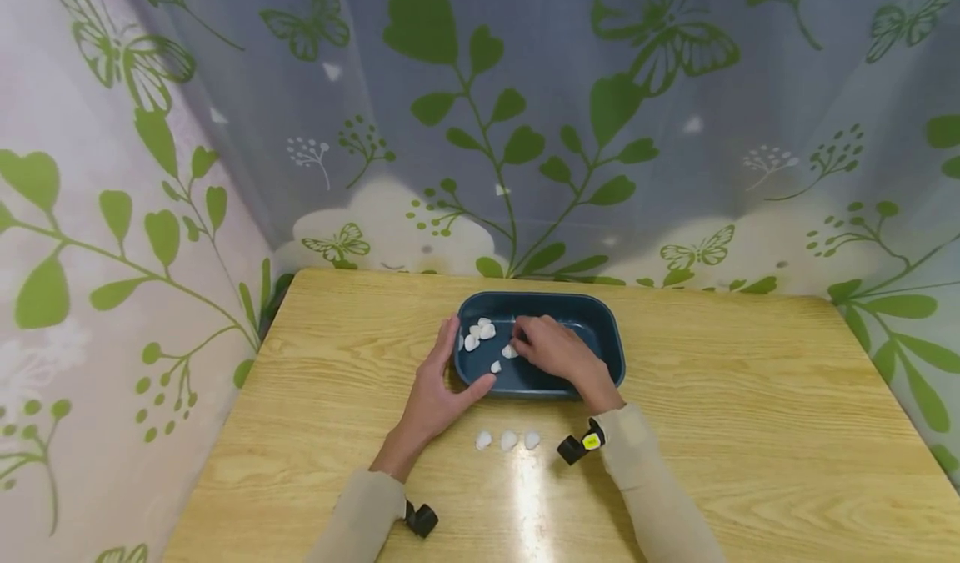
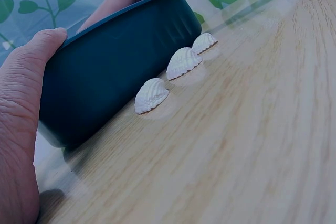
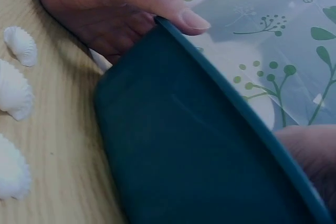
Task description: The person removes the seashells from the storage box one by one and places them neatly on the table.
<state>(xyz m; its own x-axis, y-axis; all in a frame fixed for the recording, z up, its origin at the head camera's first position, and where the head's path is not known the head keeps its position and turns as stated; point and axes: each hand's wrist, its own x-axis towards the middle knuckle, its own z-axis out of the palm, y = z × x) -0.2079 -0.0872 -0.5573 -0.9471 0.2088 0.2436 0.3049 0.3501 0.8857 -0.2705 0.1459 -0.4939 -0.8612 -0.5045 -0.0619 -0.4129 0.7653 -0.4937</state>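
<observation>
A dark blue plastic basin (image 1: 540, 394) stands on the table with its long side facing me. My left hand (image 1: 437, 392) holds its left end, thumb (image 2: 48, 40) at the front rim and fingers along the outer left side. My right hand (image 1: 555, 348) reaches into the basin with bent fingers, the fingertips right at a white seashell (image 1: 509, 351); I cannot tell whether they pinch it. Another shell (image 1: 496, 367) lies near the left thumb, and several more shells (image 1: 480, 331) cluster at the basin's left end. The right wrist view hides the right fingertips behind the basin wall.
Three white ribbed seashells (image 1: 508, 440) lie in a row on the wooden table (image 1: 315, 429) just in front of the basin. Behind the table hangs a curtain (image 1: 525, 129) printed with green leaves and butterflies, and it continues on the left side.
</observation>
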